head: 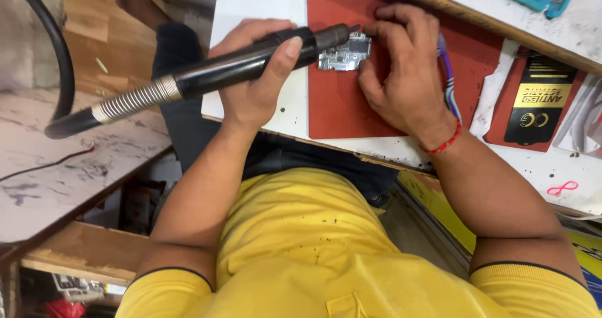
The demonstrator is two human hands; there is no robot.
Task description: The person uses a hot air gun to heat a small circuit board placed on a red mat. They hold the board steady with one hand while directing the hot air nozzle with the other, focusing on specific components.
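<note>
Both hands engaged: left hand [260, 73] grips the nozzle tool [251, 61], right hand [401, 67] pins the board [343, 54] on the mat [351, 105]; steadiness advisable.

Bright, even light, soft shadows, sharp focus, slight edge distortion.

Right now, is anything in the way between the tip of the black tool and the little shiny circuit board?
Nothing visible. The black tool in the left hand points its tip straight at the circuit board, which the right hand steadies.
</note>
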